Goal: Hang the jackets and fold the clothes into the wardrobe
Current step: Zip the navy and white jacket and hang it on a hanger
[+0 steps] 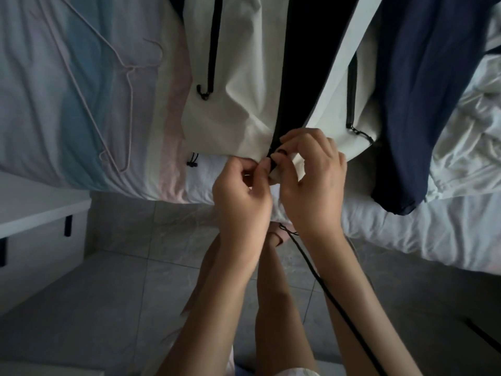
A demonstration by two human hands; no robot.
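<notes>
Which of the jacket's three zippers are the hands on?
The front zipper, at the hem: left hand and right hand pinch its end. Both pocket zippers lie untouched.

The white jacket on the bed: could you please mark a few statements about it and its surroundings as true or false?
1. The left hand and right hand both pinch the bottom end of the front zipper of the white jacket. True.
2. The jacket's front is zipped shut to the top. False: the front lies open, with dark lining showing between the panels.
3. Thin pink hangers lie on the bed left of the jacket. True.
4. The garment right of the jacket is red. False: the garment is navy blue.
</notes>
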